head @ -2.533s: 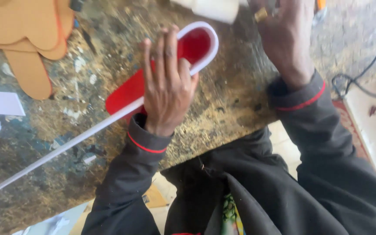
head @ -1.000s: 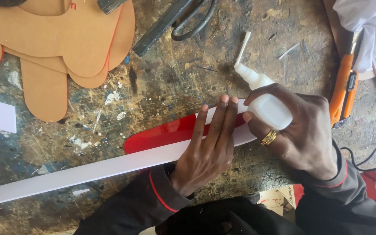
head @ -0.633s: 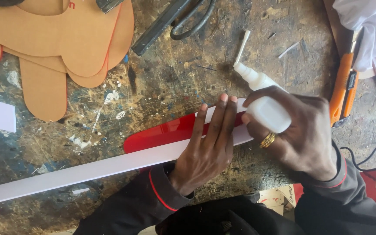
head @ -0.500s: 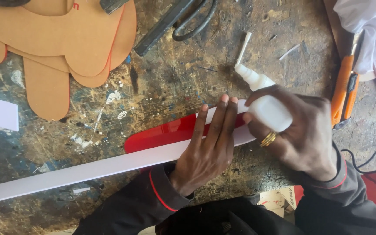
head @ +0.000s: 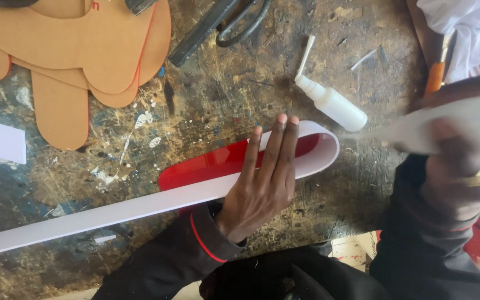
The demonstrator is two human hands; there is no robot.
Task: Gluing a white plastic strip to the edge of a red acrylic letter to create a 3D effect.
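left hand (head: pixel 262 186) flat on white strip (head: pixel 112 211) over red piece (head: pixel 212 164)

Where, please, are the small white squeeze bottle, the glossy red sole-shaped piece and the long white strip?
Small white squeeze bottle (head: pixel 337 105), head view, on its body.
Glossy red sole-shaped piece (head: pixel 212 166), head view, on its bare middle.
Long white strip (head: pixel 112 214), head view, on its straight run.

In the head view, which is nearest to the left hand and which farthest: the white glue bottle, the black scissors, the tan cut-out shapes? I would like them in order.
From the left hand:
1. White glue bottle, up and to the right, lying on the bench.
2. Black scissors, straight up, at the top edge.
3. Tan cut-out shapes, top left corner; their near edge is almost level with the scissors, so this ranking is close.
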